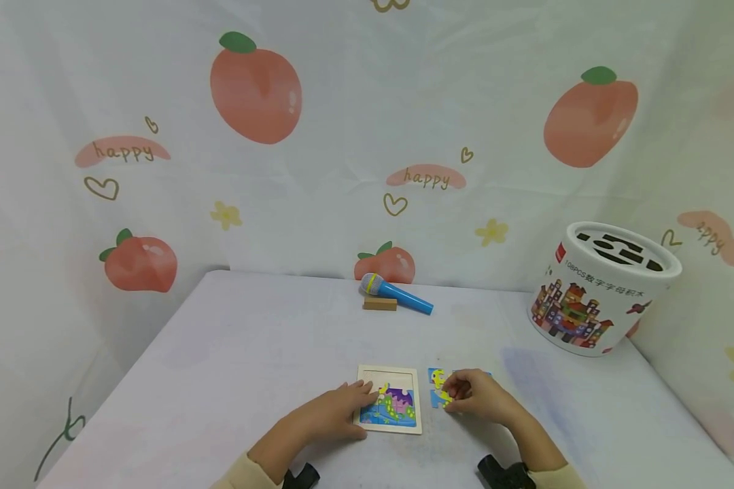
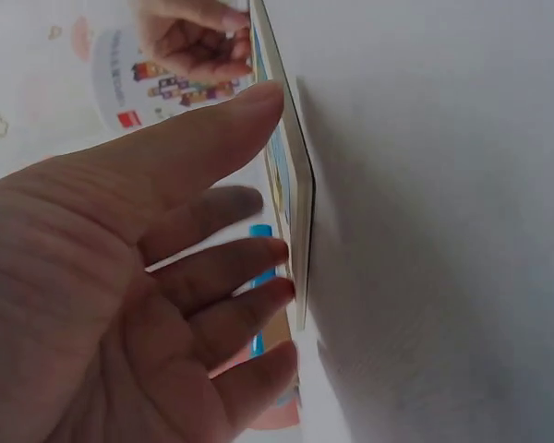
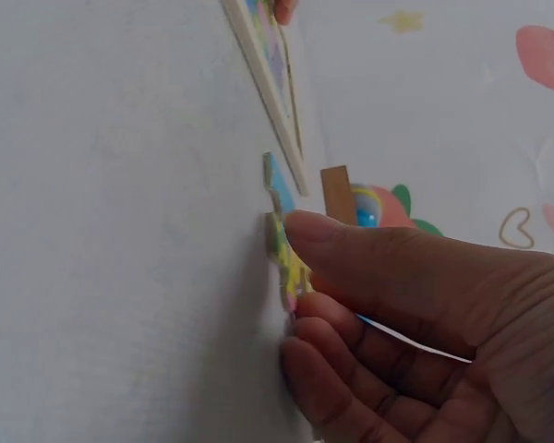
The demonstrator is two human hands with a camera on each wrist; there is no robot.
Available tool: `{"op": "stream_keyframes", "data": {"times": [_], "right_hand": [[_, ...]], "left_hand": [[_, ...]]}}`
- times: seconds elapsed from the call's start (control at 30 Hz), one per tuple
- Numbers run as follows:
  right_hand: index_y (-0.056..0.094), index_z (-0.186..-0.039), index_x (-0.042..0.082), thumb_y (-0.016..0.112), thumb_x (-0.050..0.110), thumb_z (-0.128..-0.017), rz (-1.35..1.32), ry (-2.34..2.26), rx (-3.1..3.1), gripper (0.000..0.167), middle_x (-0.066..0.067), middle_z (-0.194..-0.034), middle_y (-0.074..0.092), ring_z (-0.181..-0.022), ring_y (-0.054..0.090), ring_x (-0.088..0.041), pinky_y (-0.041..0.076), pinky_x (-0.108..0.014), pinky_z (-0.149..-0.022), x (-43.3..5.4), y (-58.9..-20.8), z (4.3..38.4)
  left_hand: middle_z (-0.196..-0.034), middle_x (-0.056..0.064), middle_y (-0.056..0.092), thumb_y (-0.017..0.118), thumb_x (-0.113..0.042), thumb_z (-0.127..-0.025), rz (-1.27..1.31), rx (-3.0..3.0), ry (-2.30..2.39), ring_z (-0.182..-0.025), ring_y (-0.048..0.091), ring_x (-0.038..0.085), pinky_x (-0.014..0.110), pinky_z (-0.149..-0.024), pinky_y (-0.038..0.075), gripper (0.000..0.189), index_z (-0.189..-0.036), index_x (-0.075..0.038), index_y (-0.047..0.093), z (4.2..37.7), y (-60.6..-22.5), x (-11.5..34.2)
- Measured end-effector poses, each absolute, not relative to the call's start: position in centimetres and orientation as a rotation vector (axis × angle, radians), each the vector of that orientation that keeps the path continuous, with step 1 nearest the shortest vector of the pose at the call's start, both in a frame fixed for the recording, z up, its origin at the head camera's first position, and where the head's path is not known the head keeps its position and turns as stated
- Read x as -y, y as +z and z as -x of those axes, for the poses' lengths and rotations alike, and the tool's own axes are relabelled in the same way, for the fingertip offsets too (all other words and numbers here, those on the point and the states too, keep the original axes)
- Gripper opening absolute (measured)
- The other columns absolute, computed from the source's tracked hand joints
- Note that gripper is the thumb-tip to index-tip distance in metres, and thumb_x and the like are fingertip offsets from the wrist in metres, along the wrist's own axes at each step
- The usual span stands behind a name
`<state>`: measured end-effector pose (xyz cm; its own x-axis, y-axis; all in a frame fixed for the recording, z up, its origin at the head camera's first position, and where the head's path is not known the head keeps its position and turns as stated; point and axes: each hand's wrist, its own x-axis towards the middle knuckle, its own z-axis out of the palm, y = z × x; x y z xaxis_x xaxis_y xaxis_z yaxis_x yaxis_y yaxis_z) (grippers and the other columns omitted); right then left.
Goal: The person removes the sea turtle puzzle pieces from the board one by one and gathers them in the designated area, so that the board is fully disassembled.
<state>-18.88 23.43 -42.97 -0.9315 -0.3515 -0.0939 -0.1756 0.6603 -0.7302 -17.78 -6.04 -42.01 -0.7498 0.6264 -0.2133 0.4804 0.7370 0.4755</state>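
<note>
A small jigsaw puzzle in a pale wooden frame (image 1: 418, 407) lies on the table, its lower part filled with a colourful picture and its upper part bare wood. My left hand (image 1: 330, 413) rests at the frame's left side, fingers spread and lightly bent; in the left wrist view the thumb and fingertips are right at the frame's edge (image 2: 302, 212). To the right lie loose blue and yellow puzzle pieces (image 1: 436, 377), partly hidden by my right hand (image 1: 482, 399). In the right wrist view, its thumb and curled fingers pinch a yellow puzzle piece (image 3: 294, 269).
A blue toy microphone (image 1: 406, 299) and a brown block (image 1: 380, 305) lie at the table's back edge. At the back right stands a big white tub (image 1: 599, 292) with a slotted lid. A printed cloth (image 1: 318, 204) hangs behind the white table (image 1: 232, 353).
</note>
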Motion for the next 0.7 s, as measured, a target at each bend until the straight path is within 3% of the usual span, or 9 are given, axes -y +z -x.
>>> {"op": "stream_keyframes", "data": {"times": [0.23, 0.47, 0.7], "right_hand": [[0.065, -0.09, -0.001, 0.077, 0.009, -0.073, 0.474, -1.111, -2.684, 0.023, -0.003, -0.078, 0.06, -0.069, 0.05, -0.01, 0.046, -0.019, -0.059, -22.9, -42.0, 19.2], [0.066, -0.093, -0.001, 0.076, 0.011, -0.076, 0.612, -1.093, -2.668, 0.024, -0.004, -0.082, 0.063, -0.071, 0.052, -0.006, 0.047, -0.018, -0.061, -20.9, -41.7, 19.9], [0.067, -0.097, 0.0, 0.075, 0.01, -0.076, 0.65, -1.071, -2.63, 0.025, -0.003, -0.082, 0.059, -0.073, 0.051, -0.01, 0.046, -0.016, -0.061, -17.9, -41.5, 21.0]], "left_hand": [[-0.143, 0.002, 0.046, 0.07, -0.031, -0.081, -0.913, -2.573, 0.546, -0.132, 0.044, 0.023, 0.041, -0.105, 0.04, 0.05, -0.129, -0.028, 0.056, 16.5, -42.1, 6.0], [-0.146, 0.007, 0.041, 0.068, -0.034, -0.082, -0.938, -2.563, 0.503, -0.135, 0.039, 0.025, 0.04, -0.105, 0.039, 0.048, -0.129, -0.031, 0.056, 15.8, -41.9, 6.0], [-0.147, 0.009, 0.04, 0.067, -0.035, -0.083, -0.99, -2.56, 0.485, -0.136, 0.038, 0.026, 0.04, -0.105, 0.04, 0.048, -0.129, -0.029, 0.057, 15.8, -41.9, 6.0]]}}
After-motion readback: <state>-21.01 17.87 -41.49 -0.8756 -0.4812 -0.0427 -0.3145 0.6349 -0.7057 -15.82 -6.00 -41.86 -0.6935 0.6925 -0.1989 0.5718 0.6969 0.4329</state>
